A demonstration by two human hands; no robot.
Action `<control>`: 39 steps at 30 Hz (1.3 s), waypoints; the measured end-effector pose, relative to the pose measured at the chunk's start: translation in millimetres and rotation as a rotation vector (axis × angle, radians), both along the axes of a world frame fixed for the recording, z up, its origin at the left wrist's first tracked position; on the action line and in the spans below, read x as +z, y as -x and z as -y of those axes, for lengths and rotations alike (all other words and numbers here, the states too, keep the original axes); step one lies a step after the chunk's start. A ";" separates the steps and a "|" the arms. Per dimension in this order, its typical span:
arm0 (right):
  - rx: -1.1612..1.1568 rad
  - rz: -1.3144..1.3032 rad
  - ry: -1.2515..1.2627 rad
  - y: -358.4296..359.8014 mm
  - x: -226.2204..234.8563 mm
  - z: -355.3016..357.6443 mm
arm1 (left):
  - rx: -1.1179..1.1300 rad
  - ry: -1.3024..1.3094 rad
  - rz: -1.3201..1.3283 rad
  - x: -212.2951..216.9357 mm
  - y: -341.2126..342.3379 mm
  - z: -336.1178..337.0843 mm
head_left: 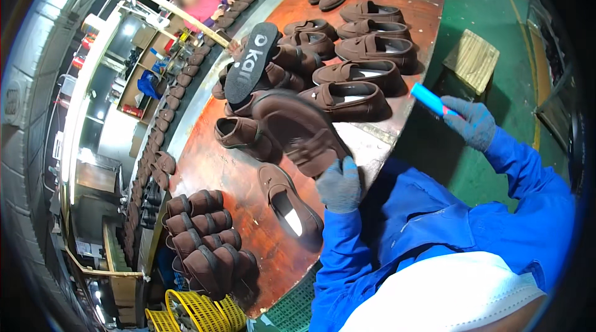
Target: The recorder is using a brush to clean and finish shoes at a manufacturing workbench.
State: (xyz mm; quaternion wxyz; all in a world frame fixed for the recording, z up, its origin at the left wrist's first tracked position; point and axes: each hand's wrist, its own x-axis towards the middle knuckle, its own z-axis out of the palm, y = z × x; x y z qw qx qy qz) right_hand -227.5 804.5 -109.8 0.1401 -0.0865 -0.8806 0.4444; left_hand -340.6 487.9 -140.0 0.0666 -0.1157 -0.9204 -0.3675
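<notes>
My left hand, in a grey glove, grips the near end of a brown shoe held above the table; part of the shoe is smeared by motion. Out to the right, past the table edge, my gloved right hand is closed round a slim bright-blue bar-shaped tool with a red spot near the fingers. Its exact kind cannot be made out. Just below the held shoe, a brown loafer with a pale insole lies on the table. Behind it, another shoe shows its dark printed sole.
Several brown loafers stand in rows on the reddish table, and more lie stacked at its near left. Yellow baskets sit below. A shoe-laden conveyor runs along the left, beside a person in pink. A wooden stool stands right.
</notes>
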 end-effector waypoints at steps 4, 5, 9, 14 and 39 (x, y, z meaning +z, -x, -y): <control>0.031 -0.072 0.050 24.1 15.9 4.3 | 0.054 0.623 0.016 -55.0 -7.8 -2.8; 0.032 -0.062 0.051 30.9 16.6 9.4 | 0.015 0.657 0.035 -69.4 -10.5 -1.5; 0.269 -0.011 0.028 58.5 17.2 29.5 | -0.034 0.627 -0.130 -93.1 -4.6 5.4; 0.553 -0.050 -0.341 81.9 18.8 63.3 | -0.101 0.541 -0.221 -91.4 11.6 8.5; 0.744 -0.083 -0.480 91.5 42.8 16.2 | -0.098 0.486 -0.327 -86.3 -4.7 16.6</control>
